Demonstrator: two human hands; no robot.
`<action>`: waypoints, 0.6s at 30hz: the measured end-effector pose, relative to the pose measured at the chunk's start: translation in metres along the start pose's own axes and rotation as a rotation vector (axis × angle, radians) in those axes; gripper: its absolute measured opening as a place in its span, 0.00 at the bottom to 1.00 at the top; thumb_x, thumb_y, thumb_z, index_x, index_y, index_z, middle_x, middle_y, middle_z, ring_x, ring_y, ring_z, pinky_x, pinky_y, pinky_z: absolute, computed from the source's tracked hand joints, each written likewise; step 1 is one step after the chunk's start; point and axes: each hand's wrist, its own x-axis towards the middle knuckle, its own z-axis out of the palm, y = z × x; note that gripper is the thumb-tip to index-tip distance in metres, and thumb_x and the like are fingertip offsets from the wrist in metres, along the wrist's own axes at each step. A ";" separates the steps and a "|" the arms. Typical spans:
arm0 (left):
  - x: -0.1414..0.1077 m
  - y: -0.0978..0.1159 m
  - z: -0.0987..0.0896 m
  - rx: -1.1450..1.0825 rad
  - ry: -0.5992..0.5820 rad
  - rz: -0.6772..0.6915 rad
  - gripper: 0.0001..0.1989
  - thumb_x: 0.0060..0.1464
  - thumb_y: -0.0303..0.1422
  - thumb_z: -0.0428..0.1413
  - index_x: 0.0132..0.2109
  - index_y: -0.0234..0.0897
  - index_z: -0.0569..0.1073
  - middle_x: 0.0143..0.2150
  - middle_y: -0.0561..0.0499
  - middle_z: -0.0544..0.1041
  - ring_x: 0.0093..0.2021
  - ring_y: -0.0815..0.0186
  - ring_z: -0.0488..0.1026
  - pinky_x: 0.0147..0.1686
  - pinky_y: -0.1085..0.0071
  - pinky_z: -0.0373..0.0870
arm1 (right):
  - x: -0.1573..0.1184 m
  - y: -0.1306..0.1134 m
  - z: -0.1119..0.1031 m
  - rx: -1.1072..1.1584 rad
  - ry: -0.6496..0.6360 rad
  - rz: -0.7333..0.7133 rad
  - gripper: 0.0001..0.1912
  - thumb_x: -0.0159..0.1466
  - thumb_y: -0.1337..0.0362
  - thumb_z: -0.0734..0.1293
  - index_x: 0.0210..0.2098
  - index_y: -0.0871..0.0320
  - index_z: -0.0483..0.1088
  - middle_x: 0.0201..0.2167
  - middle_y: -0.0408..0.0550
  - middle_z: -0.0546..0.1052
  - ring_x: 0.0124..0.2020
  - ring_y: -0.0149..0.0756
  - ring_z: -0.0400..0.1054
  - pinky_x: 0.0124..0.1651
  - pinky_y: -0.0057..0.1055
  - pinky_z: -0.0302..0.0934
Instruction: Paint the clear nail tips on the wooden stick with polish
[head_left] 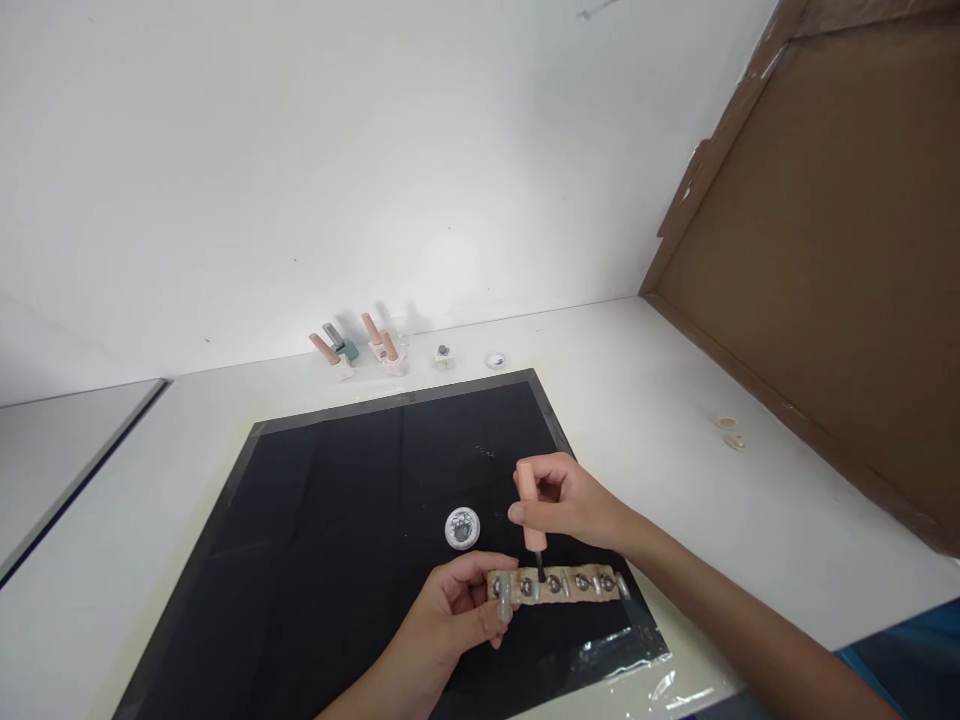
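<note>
My left hand (450,612) pinches the left end of a beige strip (570,598) between thumb and fingers, above the black mat. Several round dark metallic studs (553,584) and several pale glossy nail tips (505,598) sit along the strip. Closed round the peach handle of a nail polish brush (531,508), my right hand (574,503) points it downward. The dark bristles come down at the strip's middle; whether they touch a nail tip I cannot tell. Just behind my left hand, a small round dish (462,528) with a silvery inside lies on the mat.
A black mat (337,520) with taped edges covers much of the white table (622,370). Along the wall stand polish bottles (391,362), an uncapped bottle (443,356) and a small white dish (496,360). Two small beige pieces (731,432) lie right, near a cardboard panel (832,250).
</note>
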 end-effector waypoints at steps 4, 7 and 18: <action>0.002 0.001 0.001 0.005 -0.007 0.005 0.18 0.36 0.37 0.68 0.37 0.36 0.79 0.28 0.53 0.71 0.27 0.71 0.63 0.27 0.73 0.60 | -0.002 -0.001 0.002 -0.008 -0.060 0.039 0.16 0.55 0.59 0.71 0.20 0.59 0.63 0.17 0.39 0.73 0.16 0.23 0.50 0.19 0.24 0.43; 0.002 0.001 0.002 0.018 -0.004 0.000 0.19 0.35 0.38 0.68 0.38 0.37 0.79 0.28 0.53 0.71 0.27 0.71 0.62 0.27 0.73 0.60 | -0.002 -0.003 0.004 -0.018 -0.095 0.062 0.16 0.55 0.59 0.71 0.20 0.59 0.62 0.17 0.39 0.73 0.16 0.23 0.53 0.20 0.24 0.45; 0.000 0.002 0.001 -0.004 0.001 -0.012 0.19 0.35 0.38 0.68 0.38 0.36 0.79 0.28 0.53 0.72 0.27 0.70 0.64 0.28 0.72 0.61 | -0.001 -0.002 0.002 -0.069 0.003 0.059 0.16 0.55 0.62 0.71 0.19 0.58 0.61 0.15 0.38 0.72 0.15 0.23 0.50 0.19 0.24 0.43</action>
